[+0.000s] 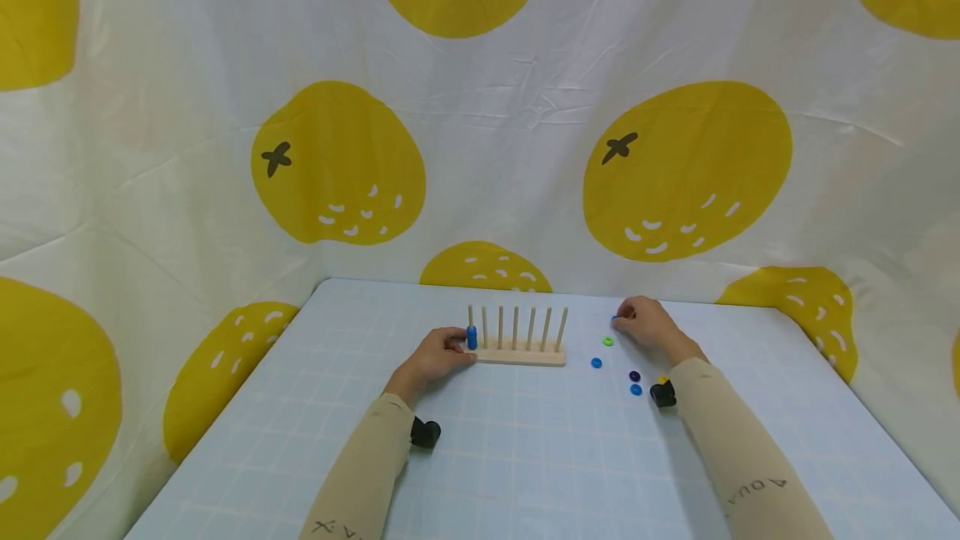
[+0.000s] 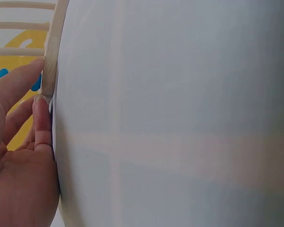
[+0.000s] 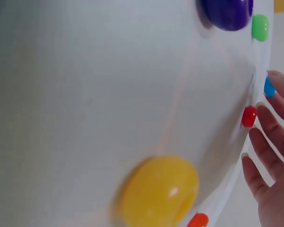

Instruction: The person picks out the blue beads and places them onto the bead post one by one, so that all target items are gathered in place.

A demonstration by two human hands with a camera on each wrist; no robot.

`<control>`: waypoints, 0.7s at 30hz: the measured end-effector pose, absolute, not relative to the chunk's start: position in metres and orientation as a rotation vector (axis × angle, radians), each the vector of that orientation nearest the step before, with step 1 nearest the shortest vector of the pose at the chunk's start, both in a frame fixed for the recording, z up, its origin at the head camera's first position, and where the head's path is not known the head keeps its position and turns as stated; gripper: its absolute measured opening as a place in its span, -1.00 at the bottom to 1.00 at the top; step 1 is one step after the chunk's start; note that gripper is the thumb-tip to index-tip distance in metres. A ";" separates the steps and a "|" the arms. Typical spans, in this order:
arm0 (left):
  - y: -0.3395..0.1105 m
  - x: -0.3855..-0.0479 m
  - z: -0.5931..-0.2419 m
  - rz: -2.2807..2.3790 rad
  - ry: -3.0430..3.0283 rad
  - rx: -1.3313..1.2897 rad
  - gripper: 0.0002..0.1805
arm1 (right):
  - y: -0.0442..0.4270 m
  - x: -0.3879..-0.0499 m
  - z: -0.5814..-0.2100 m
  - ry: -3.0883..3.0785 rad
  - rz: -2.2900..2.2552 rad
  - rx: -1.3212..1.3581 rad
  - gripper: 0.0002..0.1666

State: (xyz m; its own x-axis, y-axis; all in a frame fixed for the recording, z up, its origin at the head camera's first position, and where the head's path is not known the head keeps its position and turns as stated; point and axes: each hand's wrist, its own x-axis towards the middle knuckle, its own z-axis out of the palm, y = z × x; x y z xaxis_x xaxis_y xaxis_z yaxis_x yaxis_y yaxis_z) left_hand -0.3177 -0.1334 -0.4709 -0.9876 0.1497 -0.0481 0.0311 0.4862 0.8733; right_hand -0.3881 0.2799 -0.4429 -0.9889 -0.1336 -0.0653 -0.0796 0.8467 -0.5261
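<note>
A wooden rack with a row of upright pegs stands on the table, blue beads stacked on its leftmost peg. My left hand grips the rack's left end; in the left wrist view the thumb and a finger of that hand touch the end of the wooden base. To the right of the rack, my right hand pinches a blue bead between thumb and index finger. The other fingers of this hand are spread, near a red bead on the table.
Loose beads lie right of the rack: green, blue, dark purple, another blue and yellow. An orange-red bead is beside the yellow one. A patterned curtain hangs behind the table.
</note>
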 end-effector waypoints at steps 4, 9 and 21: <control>-0.133 -0.317 -0.471 1.519 2.611 0.167 -0.45 | 0.283 -0.386 -0.439 2.936 -0.863 -0.156 -0.70; -0.133 -0.317 -0.470 1.518 2.614 0.161 -0.46 | 0.287 -0.382 -0.431 2.972 -0.913 -0.197 -0.68; -0.133 -0.317 -0.470 1.517 2.614 0.166 -0.46 | 0.292 -0.366 -0.424 3.069 -1.020 -0.281 -0.70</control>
State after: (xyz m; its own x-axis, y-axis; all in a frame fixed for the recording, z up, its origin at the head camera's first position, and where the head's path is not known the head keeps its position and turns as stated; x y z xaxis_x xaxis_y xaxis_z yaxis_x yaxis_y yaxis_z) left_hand -0.3174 -0.1329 -0.4705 -0.9874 0.1518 -0.0443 0.0369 0.4936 0.8689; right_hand -0.3661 0.2919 -0.4238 -0.9795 -0.1307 0.1530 -0.1962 0.7883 -0.5832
